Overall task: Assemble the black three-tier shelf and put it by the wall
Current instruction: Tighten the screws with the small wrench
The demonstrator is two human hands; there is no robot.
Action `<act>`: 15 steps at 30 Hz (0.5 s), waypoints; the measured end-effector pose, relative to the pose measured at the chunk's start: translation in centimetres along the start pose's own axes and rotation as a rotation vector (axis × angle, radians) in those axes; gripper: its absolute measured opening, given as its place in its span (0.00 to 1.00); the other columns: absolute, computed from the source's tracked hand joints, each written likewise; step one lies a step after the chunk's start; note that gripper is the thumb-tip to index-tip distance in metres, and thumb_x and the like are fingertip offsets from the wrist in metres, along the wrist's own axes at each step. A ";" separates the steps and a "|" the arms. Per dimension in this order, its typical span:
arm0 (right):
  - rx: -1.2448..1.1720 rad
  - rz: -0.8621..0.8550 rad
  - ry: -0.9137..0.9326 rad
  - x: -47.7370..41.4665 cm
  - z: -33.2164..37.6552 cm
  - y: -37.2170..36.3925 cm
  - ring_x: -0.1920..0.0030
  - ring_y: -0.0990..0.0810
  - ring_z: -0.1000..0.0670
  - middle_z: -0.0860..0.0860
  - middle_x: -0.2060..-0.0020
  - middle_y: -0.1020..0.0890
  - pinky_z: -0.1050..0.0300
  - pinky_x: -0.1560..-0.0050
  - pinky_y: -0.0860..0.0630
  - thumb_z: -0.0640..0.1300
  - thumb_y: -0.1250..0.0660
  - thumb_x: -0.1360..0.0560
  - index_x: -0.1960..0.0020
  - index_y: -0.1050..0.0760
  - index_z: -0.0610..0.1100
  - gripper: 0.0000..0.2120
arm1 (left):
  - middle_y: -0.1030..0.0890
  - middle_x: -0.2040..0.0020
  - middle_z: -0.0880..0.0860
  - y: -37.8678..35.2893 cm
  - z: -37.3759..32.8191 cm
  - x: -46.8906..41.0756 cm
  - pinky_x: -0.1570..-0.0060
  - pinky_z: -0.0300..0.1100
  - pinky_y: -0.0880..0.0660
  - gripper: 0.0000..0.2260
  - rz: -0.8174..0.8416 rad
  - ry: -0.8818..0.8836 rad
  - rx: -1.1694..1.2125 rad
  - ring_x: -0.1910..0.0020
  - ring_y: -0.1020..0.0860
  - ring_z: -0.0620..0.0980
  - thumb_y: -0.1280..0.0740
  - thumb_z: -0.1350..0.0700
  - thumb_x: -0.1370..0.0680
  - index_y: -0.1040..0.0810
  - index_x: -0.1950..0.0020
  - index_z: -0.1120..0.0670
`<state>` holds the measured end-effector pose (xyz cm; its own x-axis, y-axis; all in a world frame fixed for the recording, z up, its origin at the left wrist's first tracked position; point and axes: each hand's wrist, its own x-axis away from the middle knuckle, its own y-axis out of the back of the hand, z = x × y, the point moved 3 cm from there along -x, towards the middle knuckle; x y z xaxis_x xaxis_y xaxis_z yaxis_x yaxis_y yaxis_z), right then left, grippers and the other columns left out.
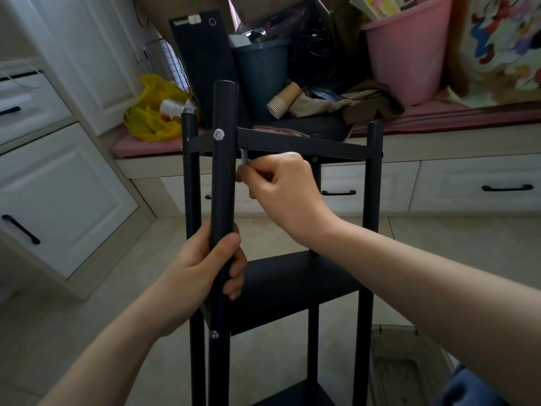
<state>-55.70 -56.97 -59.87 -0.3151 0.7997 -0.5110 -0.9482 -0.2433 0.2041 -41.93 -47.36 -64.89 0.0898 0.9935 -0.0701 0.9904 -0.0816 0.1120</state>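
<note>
Though the box lettering [183, 22] is blurred, left grip [205, 265] around shelf post [224, 171], right grip [281, 186] pinching grey key [244, 158].

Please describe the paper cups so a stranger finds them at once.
On the bench behind the shelf stands a dark bin. At its right foot lies the cup stack: brown, ribbed, tipped over, unlike the limp cloth beside it.

hands [205, 259] gripping shelf post [224, 171], turning key [244, 159]
</note>
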 end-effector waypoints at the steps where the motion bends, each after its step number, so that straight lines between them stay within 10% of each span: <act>1: 0.000 -0.008 0.001 0.0 0.0 0.0 0.70 0.23 0.62 0.55 0.72 0.21 0.71 0.65 0.28 0.39 0.34 0.20 0.56 0.16 0.37 0.10 | 0.28 0.66 0.52 0.0 0.0 0.0 0.68 0.42 0.25 0.09 0.001 0.001 0.000 0.72 0.29 0.49 0.32 0.41 0.25 0.25 0.56 0.44; 15: 0.012 -0.131 0.065 0.0 -0.6 -1.7 0.72 0.20 0.56 0.50 0.67 0.17 0.65 0.63 0.23 0.39 0.35 0.19 0.58 0.19 0.37 0.12 | 0.30 0.69 0.52 -0.3 0.1 -0.4 0.72 0.40 0.28 0.11 -0.069 0.004 0.008 0.75 0.31 0.48 0.33 0.40 0.27 0.26 0.57 0.46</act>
<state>-54.15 -56.91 -60.73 -0.1907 0.7867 -0.5872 -0.9811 -0.1322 0.1416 -42.27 -47.70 -64.96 0.0212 0.9971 -0.0733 0.9950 -0.0138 0.0994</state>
